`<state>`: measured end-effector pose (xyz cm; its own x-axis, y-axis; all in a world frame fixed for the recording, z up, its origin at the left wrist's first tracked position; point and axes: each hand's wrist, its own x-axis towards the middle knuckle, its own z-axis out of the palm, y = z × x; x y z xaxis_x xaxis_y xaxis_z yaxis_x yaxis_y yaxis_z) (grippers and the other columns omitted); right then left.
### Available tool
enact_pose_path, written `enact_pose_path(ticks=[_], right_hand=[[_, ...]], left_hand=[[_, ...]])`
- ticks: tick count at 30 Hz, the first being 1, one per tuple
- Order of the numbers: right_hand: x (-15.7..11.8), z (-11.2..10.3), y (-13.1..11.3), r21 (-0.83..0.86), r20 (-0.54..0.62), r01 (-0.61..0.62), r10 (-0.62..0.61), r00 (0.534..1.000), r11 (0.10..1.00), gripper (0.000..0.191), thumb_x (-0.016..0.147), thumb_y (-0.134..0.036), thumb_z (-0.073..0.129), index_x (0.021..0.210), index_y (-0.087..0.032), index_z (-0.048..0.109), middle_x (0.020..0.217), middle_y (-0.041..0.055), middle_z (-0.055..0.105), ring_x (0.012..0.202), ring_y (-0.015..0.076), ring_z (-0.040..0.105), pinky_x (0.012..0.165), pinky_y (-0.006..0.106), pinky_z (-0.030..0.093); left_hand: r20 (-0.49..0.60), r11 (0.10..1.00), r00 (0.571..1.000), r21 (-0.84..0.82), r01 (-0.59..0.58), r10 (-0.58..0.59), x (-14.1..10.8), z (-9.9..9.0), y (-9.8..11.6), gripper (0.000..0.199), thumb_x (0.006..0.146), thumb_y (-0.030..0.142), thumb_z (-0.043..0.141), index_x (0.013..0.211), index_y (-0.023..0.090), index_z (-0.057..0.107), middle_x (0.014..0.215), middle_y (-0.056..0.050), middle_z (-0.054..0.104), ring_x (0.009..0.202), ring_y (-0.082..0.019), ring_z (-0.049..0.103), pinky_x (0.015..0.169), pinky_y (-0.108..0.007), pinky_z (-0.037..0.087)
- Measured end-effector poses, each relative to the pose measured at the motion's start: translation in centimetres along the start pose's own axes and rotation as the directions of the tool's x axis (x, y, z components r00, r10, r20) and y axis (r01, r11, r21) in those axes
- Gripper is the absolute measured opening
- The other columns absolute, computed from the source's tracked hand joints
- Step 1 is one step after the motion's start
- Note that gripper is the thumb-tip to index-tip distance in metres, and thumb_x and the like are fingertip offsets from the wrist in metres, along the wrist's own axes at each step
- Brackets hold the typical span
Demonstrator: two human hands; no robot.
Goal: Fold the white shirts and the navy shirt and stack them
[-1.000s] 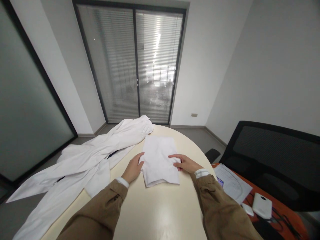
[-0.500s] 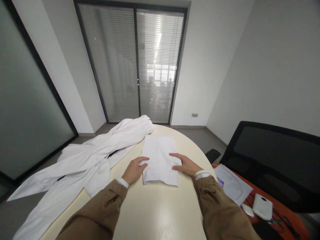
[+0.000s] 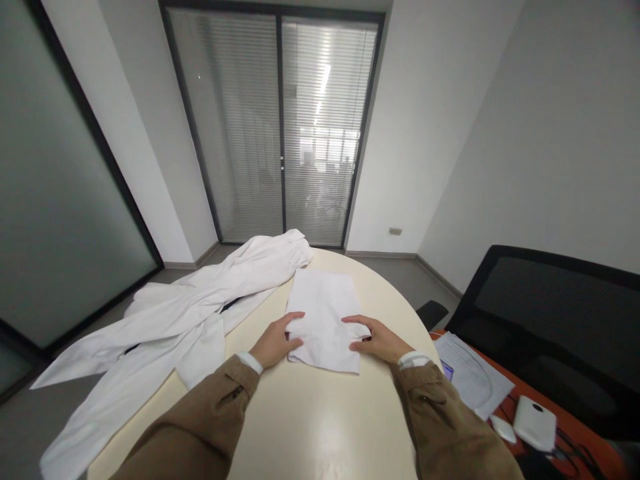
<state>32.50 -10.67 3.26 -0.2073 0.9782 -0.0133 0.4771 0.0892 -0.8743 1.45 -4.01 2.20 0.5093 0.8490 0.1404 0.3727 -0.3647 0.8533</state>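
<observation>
A folded white cloth (image 3: 325, 319) lies flat on the cream table (image 3: 320, 413), its near edge showing stacked layers. My left hand (image 3: 277, 340) grips its left side, fingers curled over the edge and thumb nearer to me. At the opposite side my right hand (image 3: 383, 339) pinches the right edge, where the fabric bunches up between thumb and fingers. Left of the folded cloth, a long white garment (image 3: 195, 310) with sleeves is spread loosely and hangs over the table's side.
An orange chair seat (image 3: 530, 387) on the right carries printed papers (image 3: 473, 373), a white device (image 3: 535, 422), a smaller white item (image 3: 503, 429) and dark cables. Behind it rises a black mesh chair back (image 3: 550, 320). Glass doors with blinds (image 3: 280, 133) stand beyond the table.
The view has shifted slightly to the left. Both hands keep to the cloth's sides, and its fabric bunches a little more at the right edge.
</observation>
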Motion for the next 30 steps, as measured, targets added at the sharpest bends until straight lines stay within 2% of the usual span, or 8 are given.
enact_pose_path(ticks=[5,7,10,14,17,20,26,30], right_hand=[[0.4,0.3,0.5,0.094,-0.099,0.037,-0.027,0.995,0.995,0.046,0.072,-0.041,0.078,0.112,-0.020,0.068,0.080,0.0009,0.065,0.065,0.0145,0.057,0.059,0.027,0.045],[0.7,0.5,0.8,0.142,-0.174,0.047,-0.022,0.985,0.989,0.047,0.071,-0.043,0.079,0.110,-0.019,0.067,0.065,-0.0029,0.058,0.055,0.0119,0.051,0.052,0.025,0.040],[1.1,0.8,1.0,0.206,-0.277,0.076,-0.016,0.961,0.975,0.050,0.071,-0.045,0.079,0.111,-0.019,0.065,0.056,-0.0056,0.055,0.048,0.0110,0.049,0.047,0.024,0.037],[1.1,0.9,0.6,0.312,-0.324,0.082,0.024,0.946,0.947,0.052,0.074,-0.051,0.078,0.111,-0.019,0.060,0.057,-0.0021,0.065,0.051,0.0158,0.061,0.053,0.027,0.049],[1.2,1.0,0.4,0.411,-0.323,0.103,0.039,0.946,0.906,0.056,0.071,-0.054,0.080,0.108,-0.020,0.056,0.071,0.0035,0.073,0.071,0.0228,0.073,0.068,0.034,0.058],[1.2,0.9,0.5,0.451,-0.313,0.141,0.008,0.950,0.882,0.055,0.069,-0.052,0.082,0.105,-0.021,0.055,0.085,0.0057,0.075,0.089,0.0257,0.074,0.079,0.038,0.059],[1.0,0.2,0.7,0.323,-0.326,0.157,-0.046,0.944,0.933,0.049,0.064,-0.051,0.085,0.093,-0.021,0.059,0.078,0.0006,0.069,0.068,0.0177,0.069,0.065,0.031,0.056],[1.0,0.0,0.2,0.407,-0.367,0.152,0.009,0.930,0.901,0.054,0.064,-0.053,0.085,0.099,-0.022,0.058,0.080,0.0031,0.071,0.077,0.0238,0.072,0.069,0.037,0.059]], left_hand=[[-0.173,0.997,0.983,-0.025,-0.073,0.067,0.2,-0.1,0.6,0.036,0.078,0.033,0.069,0.111,0.021,0.073,0.106,-0.005,0.072,0.082,-0.019,0.063,0.076,-0.029,0.049],[-0.231,0.996,0.972,-0.060,-0.065,0.049,0.3,-0.1,0.8,0.036,0.078,0.035,0.069,0.110,0.019,0.073,0.097,-0.004,0.072,0.070,-0.015,0.059,0.067,-0.026,0.047],[-0.233,0.985,0.972,-0.174,-0.003,-0.038,0.6,0.1,0.7,0.045,0.078,0.037,0.068,0.118,0.015,0.068,0.075,0.000,0.067,0.054,-0.011,0.051,0.056,-0.024,0.041],[-0.268,0.948,0.962,-0.316,-0.044,-0.044,1.2,0.4,0.1,0.048,0.076,0.037,0.070,0.118,0.014,0.066,0.074,0.000,0.065,0.069,-0.015,0.060,0.067,-0.024,0.045],[-0.288,0.946,0.957,-0.319,-0.065,-0.031,1.5,0.5,-0.3,0.045,0.076,0.039,0.071,0.113,0.014,0.067,0.077,0.000,0.064,0.073,-0.015,0.060,0.068,-0.024,0.045],[-0.297,0.953,0.954,-0.296,-0.069,-0.023,1.6,0.4,-0.5,0.043,0.077,0.040,0.070,0.111,0.014,0.068,0.078,-0.001,0.064,0.076,-0.015,0.060,0.070,-0.025,0.047],[-0.293,0.915,0.956,-0.390,-0.101,-0.019,1.6,0.3,0.0,0.048,0.075,0.045,0.073,0.113,0.015,0.067,0.092,-0.004,0.067,0.092,-0.019,0.064,0.085,-0.032,0.052],[-0.279,0.830,0.959,-0.546,-0.111,-0.056,1.6,0.3,1.1,0.061,0.075,0.050,0.074,0.123,0.015,0.061,0.100,-0.005,0.065,0.091,-0.018,0.065,0.089,-0.037,0.056]])
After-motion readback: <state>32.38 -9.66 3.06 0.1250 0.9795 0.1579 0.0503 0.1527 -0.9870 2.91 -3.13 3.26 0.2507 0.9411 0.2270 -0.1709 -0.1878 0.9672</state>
